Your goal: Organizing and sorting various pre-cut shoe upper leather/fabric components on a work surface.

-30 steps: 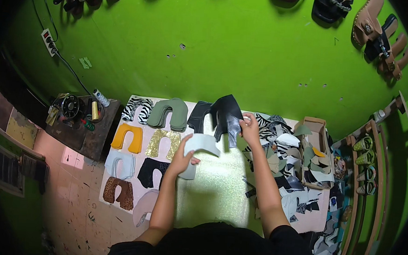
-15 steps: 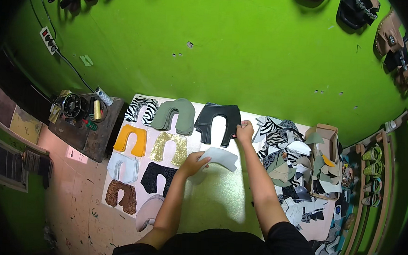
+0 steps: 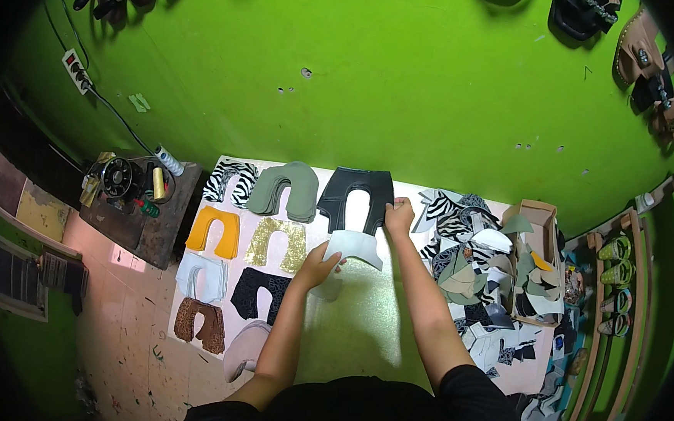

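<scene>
My left hand (image 3: 320,266) grips a curved white piece (image 3: 354,248), thumb on top. The piece's far edge overlaps the lower ends of a black U-shaped stack (image 3: 362,180) in this view; whether they touch I cannot tell. My right hand (image 3: 400,216) has its fingers closed at the right edge of that black stack. To the left lie more U-shaped cut pieces: olive green (image 3: 300,185), zebra-striped (image 3: 219,180), gold (image 3: 278,232), orange (image 3: 213,218), white (image 3: 190,275), black patterned (image 3: 249,286) and leopard-spotted (image 3: 192,313).
Mixed offcuts (image 3: 460,276) heap at the table's right, beside an open cardboard box (image 3: 537,215) holding scraps. A green wall (image 3: 405,99) stands behind. Sandals hang above, and more sit on a wooden rack (image 3: 640,298). A small dark side table (image 3: 139,233) holds thread spools.
My left hand has moved the white piece away from me and slightly left, up to the lower ends of the black stack. My right hand stays at the stack's right edge.
</scene>
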{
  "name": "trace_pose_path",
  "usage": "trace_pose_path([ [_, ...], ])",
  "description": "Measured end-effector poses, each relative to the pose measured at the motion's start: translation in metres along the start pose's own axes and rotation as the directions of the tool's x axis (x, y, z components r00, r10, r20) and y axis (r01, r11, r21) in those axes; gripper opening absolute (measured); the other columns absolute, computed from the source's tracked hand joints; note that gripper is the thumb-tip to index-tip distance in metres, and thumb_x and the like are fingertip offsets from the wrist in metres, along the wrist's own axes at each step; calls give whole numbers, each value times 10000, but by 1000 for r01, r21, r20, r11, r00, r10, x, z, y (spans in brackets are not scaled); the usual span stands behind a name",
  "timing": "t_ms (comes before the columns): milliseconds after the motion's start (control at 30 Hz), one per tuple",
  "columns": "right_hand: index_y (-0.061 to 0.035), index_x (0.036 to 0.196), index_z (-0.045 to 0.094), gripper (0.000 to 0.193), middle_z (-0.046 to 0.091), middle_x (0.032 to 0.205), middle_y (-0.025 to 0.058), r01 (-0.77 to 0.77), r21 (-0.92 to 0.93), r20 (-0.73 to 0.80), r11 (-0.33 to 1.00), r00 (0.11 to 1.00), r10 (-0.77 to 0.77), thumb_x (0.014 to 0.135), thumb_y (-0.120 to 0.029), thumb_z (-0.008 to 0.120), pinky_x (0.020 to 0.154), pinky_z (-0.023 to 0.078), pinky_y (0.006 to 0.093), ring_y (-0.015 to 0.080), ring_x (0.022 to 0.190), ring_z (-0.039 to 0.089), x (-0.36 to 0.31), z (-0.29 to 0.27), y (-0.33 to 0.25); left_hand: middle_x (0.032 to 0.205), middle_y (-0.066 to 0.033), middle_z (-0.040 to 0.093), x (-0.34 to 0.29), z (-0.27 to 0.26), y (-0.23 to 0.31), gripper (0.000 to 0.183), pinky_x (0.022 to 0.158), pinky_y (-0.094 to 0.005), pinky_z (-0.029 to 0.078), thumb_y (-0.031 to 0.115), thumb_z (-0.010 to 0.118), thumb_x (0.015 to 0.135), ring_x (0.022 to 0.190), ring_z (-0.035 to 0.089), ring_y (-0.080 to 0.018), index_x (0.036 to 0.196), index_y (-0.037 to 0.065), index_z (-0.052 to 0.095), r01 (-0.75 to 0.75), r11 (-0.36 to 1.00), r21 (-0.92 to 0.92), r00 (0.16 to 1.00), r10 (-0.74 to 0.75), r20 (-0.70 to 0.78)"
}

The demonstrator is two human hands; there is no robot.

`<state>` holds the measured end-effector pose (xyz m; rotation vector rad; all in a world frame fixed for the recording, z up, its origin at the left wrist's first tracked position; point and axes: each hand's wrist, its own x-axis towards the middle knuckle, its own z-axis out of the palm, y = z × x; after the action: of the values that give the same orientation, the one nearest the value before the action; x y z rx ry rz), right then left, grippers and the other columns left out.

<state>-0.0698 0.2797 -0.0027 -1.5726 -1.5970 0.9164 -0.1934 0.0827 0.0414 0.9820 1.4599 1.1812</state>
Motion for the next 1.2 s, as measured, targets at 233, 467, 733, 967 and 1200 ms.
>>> trace_pose_path([
  [233,-13,1010,568,328,583,854,156,118,-466,-171,877,960,-220,759,-223,595,772,433,359,274,831,559,-23,-16,-16,808,-71,587,-2,6,16,214,575,-246,471,75,492,838,687,562,-110,1026,-27,493,-67,997,-47,996,64,-67],
  [467,-26,1091,493,482,458,1079,164,500,170,331,849,783,-527,711,-298,613,899,329,398,321,1017,411,-78,-55,-38,898,-117,569,6,8,22,308,583,-253,494,27,507,824,717,574,-138,1109,-25,403,-73,967,-244,981,27,-190],
  [733,-45,1076,516,507,490,1060,142,721,187,361,667,581,-729,611,-156,684,861,385,371,292,1006,477,-136,-87,-46,1053,-175,469,9,23,37,696,659,-280,489,-18,514,788,793,571,-211,1303,47,51,-155,930,-334,885,-20,-466],
  [967,27,935,580,213,614,808,107,317,393,230,863,875,-426,740,-55,611,674,463,261,165,749,584,-96,-91,-79,1047,-139,457,16,-8,14,467,777,-292,400,383,412,891,888,480,-187,1174,11,411,-45,998,-39,898,23,-439],
  [1200,36,924,558,257,626,807,109,182,373,183,910,947,-264,704,-63,646,638,455,237,130,695,586,-17,-71,-55,711,-21,573,33,-7,5,180,551,-193,419,150,569,824,633,575,-106,949,24,541,131,972,-192,986,-148,-76],
])
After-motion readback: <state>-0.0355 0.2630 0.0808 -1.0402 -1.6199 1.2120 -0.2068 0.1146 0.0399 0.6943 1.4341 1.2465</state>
